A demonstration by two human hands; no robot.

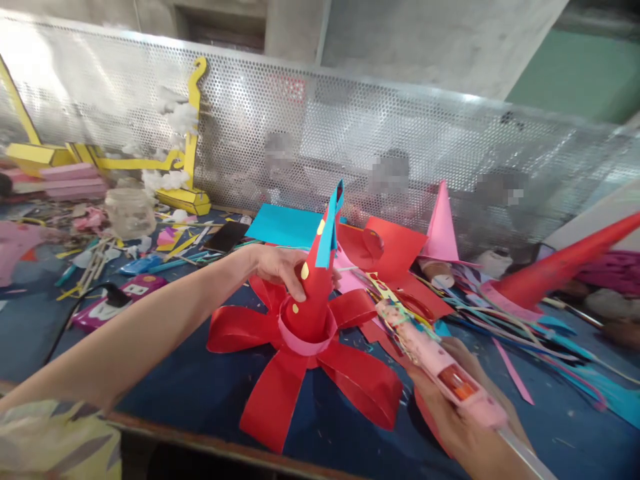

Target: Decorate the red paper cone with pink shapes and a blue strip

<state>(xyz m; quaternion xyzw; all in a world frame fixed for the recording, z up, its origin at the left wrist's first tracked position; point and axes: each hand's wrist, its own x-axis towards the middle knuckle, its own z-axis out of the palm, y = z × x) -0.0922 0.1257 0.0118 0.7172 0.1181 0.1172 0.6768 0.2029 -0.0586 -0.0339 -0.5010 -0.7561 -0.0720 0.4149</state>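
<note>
A red foam or paper cone (314, 313) with yellow dots stands upright at the middle of the table. Its base sits inside a pink band (305, 345), from which wide red loops (273, 400) spread like petals. Along the cone's upper part runs a blue strip (327, 243). My left hand (281, 268) is closed around the cone from the far left side, thumb in front. In my right hand (450, 407) is a pink hot glue gun (425, 353), its nozzle pointing toward the cone but apart from it. A pale glue stick extends from its rear.
Behind the cone lie blue sheets (285, 225) and red sheets (400, 240). A pink cone (442, 223) and another red cone (575, 267) are at the right, beside loose strips. At left are a purple device (123, 300), a clear jar (131, 212) and yellow frames (193, 153). Perforated metal borders the back.
</note>
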